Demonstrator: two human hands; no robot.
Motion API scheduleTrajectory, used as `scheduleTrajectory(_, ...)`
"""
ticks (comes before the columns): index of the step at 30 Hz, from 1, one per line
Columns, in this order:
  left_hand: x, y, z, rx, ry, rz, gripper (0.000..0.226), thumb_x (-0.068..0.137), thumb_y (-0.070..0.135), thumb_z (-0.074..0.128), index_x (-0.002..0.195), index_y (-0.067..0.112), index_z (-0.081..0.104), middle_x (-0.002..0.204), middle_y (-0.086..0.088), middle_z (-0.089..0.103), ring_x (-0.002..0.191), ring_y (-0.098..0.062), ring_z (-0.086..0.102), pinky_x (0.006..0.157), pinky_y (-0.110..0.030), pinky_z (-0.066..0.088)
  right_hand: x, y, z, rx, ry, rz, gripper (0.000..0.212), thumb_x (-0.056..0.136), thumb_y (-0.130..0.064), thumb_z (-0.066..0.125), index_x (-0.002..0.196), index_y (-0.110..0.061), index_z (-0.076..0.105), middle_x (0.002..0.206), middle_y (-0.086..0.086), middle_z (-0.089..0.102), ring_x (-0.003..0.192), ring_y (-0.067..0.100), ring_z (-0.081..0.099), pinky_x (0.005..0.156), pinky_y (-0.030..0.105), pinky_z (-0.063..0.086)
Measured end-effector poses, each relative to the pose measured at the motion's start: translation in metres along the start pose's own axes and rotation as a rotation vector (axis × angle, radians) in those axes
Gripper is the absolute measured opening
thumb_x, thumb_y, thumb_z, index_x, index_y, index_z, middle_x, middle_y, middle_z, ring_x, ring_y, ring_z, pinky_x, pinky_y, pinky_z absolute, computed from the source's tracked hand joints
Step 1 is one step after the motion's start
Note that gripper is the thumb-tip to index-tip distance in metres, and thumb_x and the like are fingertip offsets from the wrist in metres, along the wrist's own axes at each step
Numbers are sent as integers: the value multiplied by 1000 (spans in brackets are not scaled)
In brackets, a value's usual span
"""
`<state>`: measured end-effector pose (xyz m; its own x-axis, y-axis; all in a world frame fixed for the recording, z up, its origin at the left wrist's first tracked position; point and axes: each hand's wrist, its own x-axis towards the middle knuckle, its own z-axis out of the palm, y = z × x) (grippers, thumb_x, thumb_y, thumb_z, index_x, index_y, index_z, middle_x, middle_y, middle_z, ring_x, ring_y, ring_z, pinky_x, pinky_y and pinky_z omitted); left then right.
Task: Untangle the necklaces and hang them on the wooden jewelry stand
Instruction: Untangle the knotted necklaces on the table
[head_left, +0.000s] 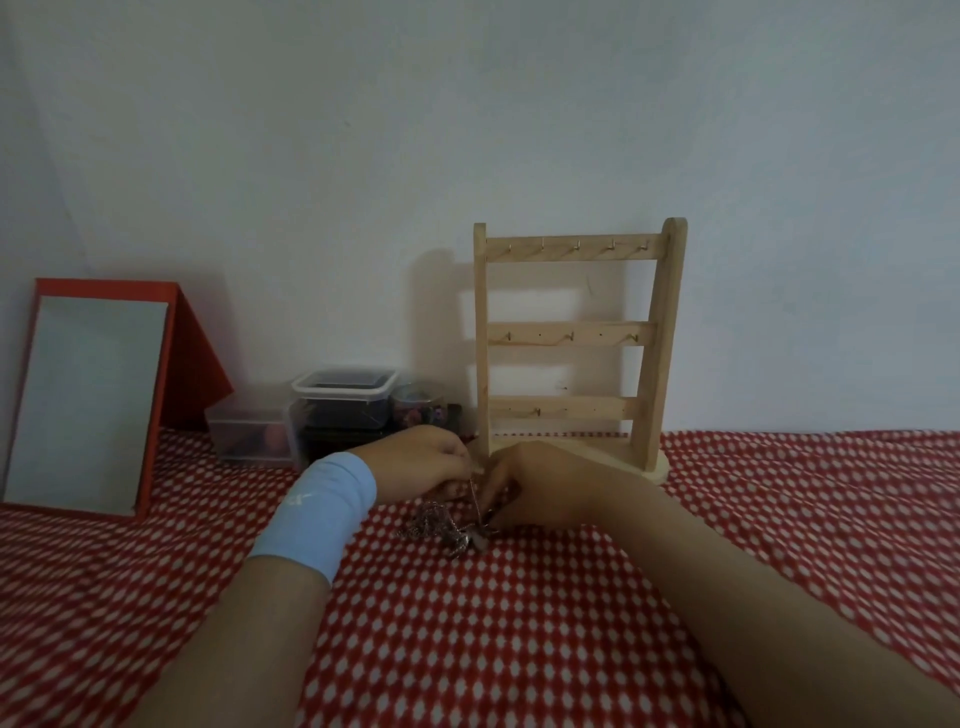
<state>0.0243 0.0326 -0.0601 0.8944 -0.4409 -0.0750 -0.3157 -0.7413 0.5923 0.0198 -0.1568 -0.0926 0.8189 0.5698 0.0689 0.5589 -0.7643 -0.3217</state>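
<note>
i am pinching a chain (474, 493) taut between left hand (426, 460) and right hand (540, 488); tangled necklaces (447, 527) are lying just below both, stand (571, 338) behind, hooks bare.

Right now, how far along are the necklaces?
Nothing is hung: the wooden jewelry stand shows only bare hooks. The left hand and right hand pinch one chain rising from the tangled necklaces on the cloth. Untangling and all hanging remain.
</note>
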Motion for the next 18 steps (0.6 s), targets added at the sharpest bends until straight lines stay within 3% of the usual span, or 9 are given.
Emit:
scheduleTrajectory(4,0,-3,-2,-102,-9,-56,22,88,22,57,86,3,68,73,-3,58,73,-18,53,77,-39,46,1,-1,-1,-4,49,12,17,95,-26,69,110,-24,78,95,-24,59,81,-9,51,78,9,39)
scheduleTrajectory(7,-5,-5,-8,-93,0,-15,17,92,22,61,79,19,73,66,9,64,66,-8,58,72,-26,48,-1,-2,-7,-55,98,32,19,98,-31,65,112,-24,76,102,-20,63,79,-7,52,78,15,42)
scheduleTrajectory(9,-7,-5,-11,-112,40,55,17,96,20,57,90,25,72,72,5,67,70,-8,63,79,-25,51,-2,-3,-9,-63,111,36,19,97,-31,66,111,-24,78,102,-17,71,76,-8,56,74,12,45)
scheduleTrajectory(11,-7,-5,-9,-322,37,113,21,99,11,49,100,17,68,64,-2,61,66,-15,64,79,-31,53,-1,-4,-9,-47,117,38,17,94,-30,70,107,-24,79,92,-17,72,73,-9,58,70,8,47)
scheduleTrajectory(13,-6,-3,-6,-463,1,153,22,99,3,44,102,9,64,61,-5,59,52,-15,58,66,-29,53,0,-5,-8,-20,122,52,14,91,-28,73,103,-23,79,83,-20,68,73,-9,61,69,9,50)
scheduleTrajectory(15,-6,1,-5,-431,-16,172,18,99,2,45,103,8,62,68,-6,64,46,-12,49,52,-24,49,1,-3,-8,25,129,73,15,90,-29,74,102,-22,79,85,-16,71,77,-3,66,77,18,58)
scheduleTrajectory(18,-7,2,-6,-353,-56,149,12,99,8,51,104,11,61,78,-3,72,55,-21,53,46,-25,51,2,2,-10,50,108,137,20,93,-37,71,101,-20,78,92,-6,76,83,9,70,83,35,61)
